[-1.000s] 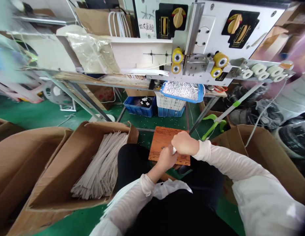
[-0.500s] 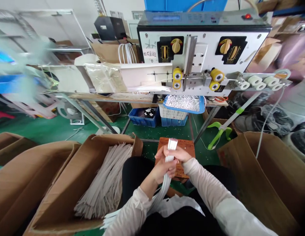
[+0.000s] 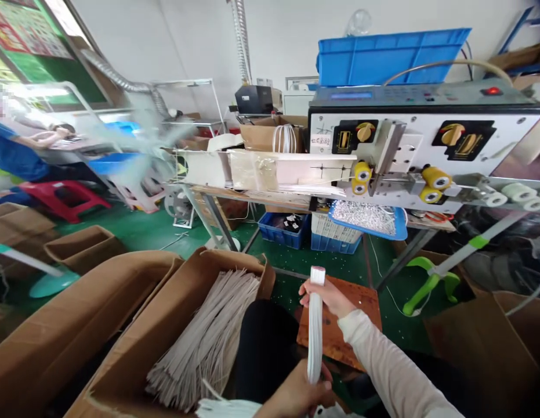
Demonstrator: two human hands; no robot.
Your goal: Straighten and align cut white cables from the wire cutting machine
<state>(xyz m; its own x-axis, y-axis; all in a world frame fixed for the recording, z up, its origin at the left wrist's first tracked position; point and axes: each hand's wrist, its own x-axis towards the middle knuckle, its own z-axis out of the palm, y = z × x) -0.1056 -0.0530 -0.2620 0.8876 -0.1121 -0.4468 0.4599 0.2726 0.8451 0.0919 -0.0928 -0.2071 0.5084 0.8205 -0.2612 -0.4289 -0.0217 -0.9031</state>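
The bundle of white wires (image 3: 314, 331) looks like smooth plastic with a soft shine. The stool top (image 3: 361, 297) seems to be wood, reddish-brown and lightly glossy, with darker marks. The long box (image 3: 165, 313) is of matt, plain cardboard, and the loose strands (image 3: 209, 331) inside it look like dull plastic. The sleeve (image 3: 378, 354) is thin, wrinkled cloth. On the machine (image 3: 421, 116), the front panel appears to be smooth metal. The clear sheet (image 3: 254, 168) is creased, glossy plastic. The blue crate (image 3: 391, 58) is made of smooth plastic, and the green floor (image 3: 235, 226) has a slight shine.
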